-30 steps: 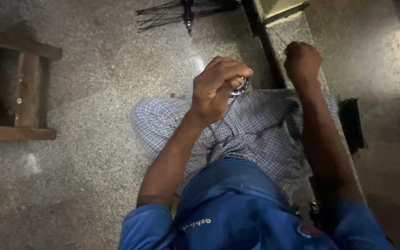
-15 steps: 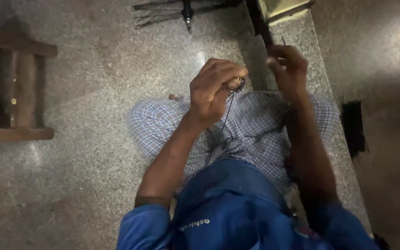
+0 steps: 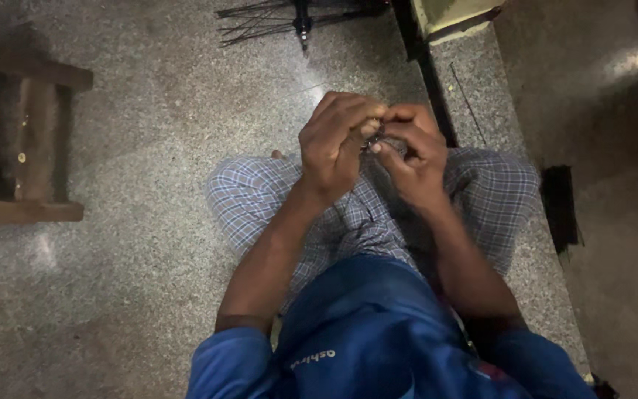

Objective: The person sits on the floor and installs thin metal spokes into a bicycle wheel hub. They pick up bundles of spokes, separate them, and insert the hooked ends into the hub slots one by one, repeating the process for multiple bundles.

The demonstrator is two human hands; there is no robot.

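Person sits cross-legged on the speckled stone floor, both hands up in front of the lap and pressed close together. Left hand is curled nearly shut, fingers bent over & thumb tucked in, pinching a small dark metal piece that sits right between the two hands; most of it is hidden, can't tell what kind of part it is. Right hand is also mostly closed, fingertips meeting the same piece from the other side, knuckles touching the left hand's fingers. Below the hands: checked cloth over the knees, blue shirt nearer the camera. A thin wire lies on the floor just right of the hands, beside a dark strip. Wooden stool frame stands well apart at left. Bundle of thin dark rods lies at the top, past the hands.
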